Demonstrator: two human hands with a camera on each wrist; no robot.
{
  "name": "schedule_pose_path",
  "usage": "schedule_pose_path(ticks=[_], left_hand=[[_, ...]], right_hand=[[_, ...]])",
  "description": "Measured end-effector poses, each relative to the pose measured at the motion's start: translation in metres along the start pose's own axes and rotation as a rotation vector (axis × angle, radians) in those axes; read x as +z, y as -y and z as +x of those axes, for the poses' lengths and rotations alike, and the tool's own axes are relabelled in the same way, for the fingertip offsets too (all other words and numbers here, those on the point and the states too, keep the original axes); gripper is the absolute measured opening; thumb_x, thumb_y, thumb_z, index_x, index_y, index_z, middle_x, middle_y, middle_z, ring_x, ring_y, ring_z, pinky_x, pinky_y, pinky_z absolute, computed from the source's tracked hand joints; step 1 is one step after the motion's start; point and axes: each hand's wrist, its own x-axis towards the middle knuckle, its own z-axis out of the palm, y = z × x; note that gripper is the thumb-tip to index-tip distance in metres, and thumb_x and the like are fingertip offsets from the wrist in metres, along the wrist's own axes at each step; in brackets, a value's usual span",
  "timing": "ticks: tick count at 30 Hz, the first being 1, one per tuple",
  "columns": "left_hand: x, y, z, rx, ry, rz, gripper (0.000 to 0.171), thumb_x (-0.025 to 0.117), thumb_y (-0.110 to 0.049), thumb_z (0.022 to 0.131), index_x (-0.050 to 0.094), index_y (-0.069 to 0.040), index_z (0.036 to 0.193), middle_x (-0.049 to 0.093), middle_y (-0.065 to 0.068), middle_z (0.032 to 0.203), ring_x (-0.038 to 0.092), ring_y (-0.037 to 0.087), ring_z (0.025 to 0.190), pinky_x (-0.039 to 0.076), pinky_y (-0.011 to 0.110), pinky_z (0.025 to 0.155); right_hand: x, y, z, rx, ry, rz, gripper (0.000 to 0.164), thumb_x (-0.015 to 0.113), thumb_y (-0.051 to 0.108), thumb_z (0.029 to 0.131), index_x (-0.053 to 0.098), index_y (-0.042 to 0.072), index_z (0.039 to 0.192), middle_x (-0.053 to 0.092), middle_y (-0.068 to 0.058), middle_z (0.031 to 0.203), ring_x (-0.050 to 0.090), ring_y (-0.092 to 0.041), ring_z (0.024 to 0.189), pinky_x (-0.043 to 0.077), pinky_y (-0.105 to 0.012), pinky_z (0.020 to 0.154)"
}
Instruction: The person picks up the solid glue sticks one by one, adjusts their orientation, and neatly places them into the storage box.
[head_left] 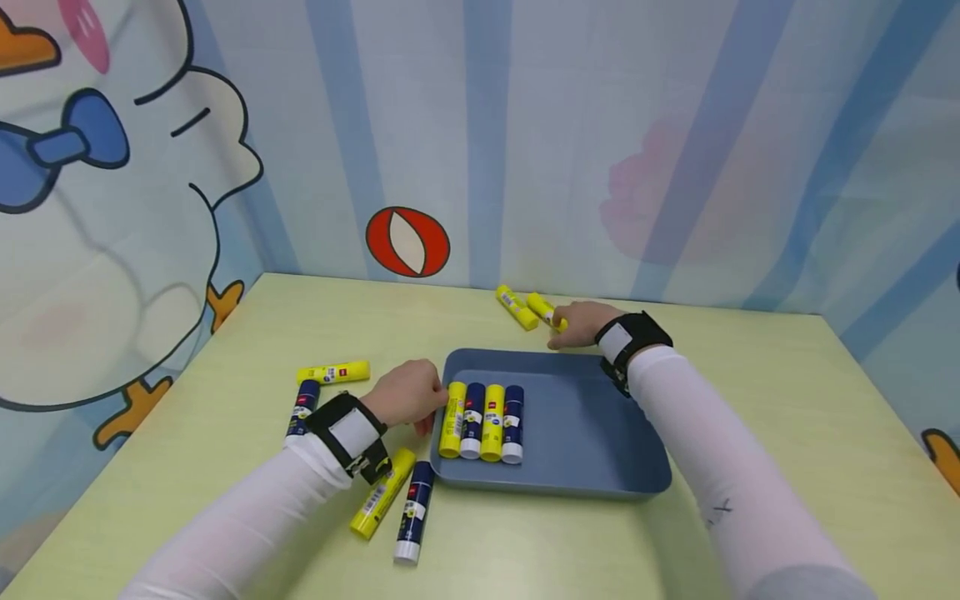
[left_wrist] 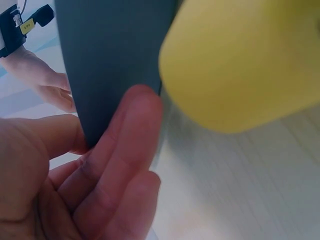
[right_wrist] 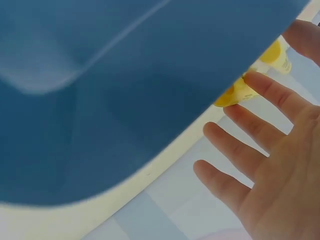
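Observation:
My left hand (head_left: 405,393) pinches the left wall of a blue-grey tray (head_left: 581,425); in the left wrist view its thumb and fingers (left_wrist: 137,130) lie on either side of that wall. Inside the tray, at its left end, stand side by side a yellow glue stick (head_left: 453,421), a navy one (head_left: 472,421), another yellow one (head_left: 492,423) and another navy one (head_left: 513,425). Beyond the tray's far rim, my right hand (head_left: 585,323) reaches to a yellow glue stick (head_left: 543,308), with spread, nearly straight fingers (right_wrist: 235,147) right at it.
A second yellow glue stick (head_left: 517,307) lies beside it at the back. Left of the tray lie a yellow glue stick (head_left: 333,372) and a navy one (head_left: 303,407), with another yellow (head_left: 382,493) and navy (head_left: 413,512) pair nearer. A printed curtain (head_left: 570,150) hangs behind the table.

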Motion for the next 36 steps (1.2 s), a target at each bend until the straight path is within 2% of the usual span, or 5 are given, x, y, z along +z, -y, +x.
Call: schedule_pose_path(ticks=[6, 11, 14, 24, 36], left_hand=[[-0.001, 0.002, 0.0, 0.005, 0.001, 0.004, 0.031, 0.057, -0.017, 0.098, 0.067, -0.008, 0.069, 0.062, 0.002, 0.051, 0.061, 0.016, 0.047, 0.036, 0.022, 0.042], [-0.001, 0.003, 0.0, -0.009, -0.001, 0.001, 0.031, 0.057, -0.017, 0.097, 0.067, -0.008, 0.069, 0.062, 0.001, 0.051, 0.061, 0.017, 0.047, 0.036, 0.022, 0.042], [0.0, 0.002, -0.001, -0.023, -0.003, -0.011, 0.031, 0.057, -0.016, 0.097, 0.066, -0.007, 0.069, 0.062, 0.002, 0.052, 0.061, 0.017, 0.047, 0.037, 0.023, 0.043], [0.0, -0.001, -0.001, -0.022, -0.005, -0.012, 0.031, 0.058, -0.017, 0.097, 0.066, -0.007, 0.069, 0.062, 0.003, 0.053, 0.061, 0.018, 0.048, 0.036, 0.022, 0.043], [0.001, 0.001, 0.001, -0.018, -0.002, -0.008, 0.03, 0.058, -0.017, 0.097, 0.067, -0.007, 0.07, 0.062, 0.003, 0.053, 0.061, 0.017, 0.048, 0.037, 0.022, 0.043]], right_hand=[[0.001, -0.006, -0.003, -0.057, -0.026, -0.035, 0.044, 0.062, 0.038, 0.09, 0.062, 0.005, 0.119, 0.061, -0.018, 0.12, 0.057, -0.03, 0.098, 0.045, -0.045, 0.087], [0.008, -0.013, 0.002, -0.095, -0.161, -0.077, 0.018, 0.066, 0.027, 0.087, 0.062, 0.009, 0.089, 0.062, -0.006, 0.082, 0.054, -0.022, 0.071, 0.044, -0.035, 0.065], [0.016, -0.014, 0.009, -0.087, -0.243, -0.112, 0.016, 0.068, 0.02, 0.085, 0.057, 0.011, 0.077, 0.054, -0.002, 0.067, 0.05, -0.019, 0.062, 0.038, -0.032, 0.058], [0.017, -0.003, 0.012, 0.052, -0.233, -0.077, 0.036, 0.07, 0.013, 0.086, 0.056, -0.006, 0.112, 0.063, -0.017, 0.09, 0.06, -0.029, 0.08, 0.05, -0.041, 0.073], [0.02, 0.006, 0.02, 0.111, -0.231, -0.054, 0.016, 0.063, 0.015, 0.09, 0.064, 0.001, 0.096, 0.064, -0.012, 0.085, 0.058, -0.025, 0.074, 0.049, -0.038, 0.067]])
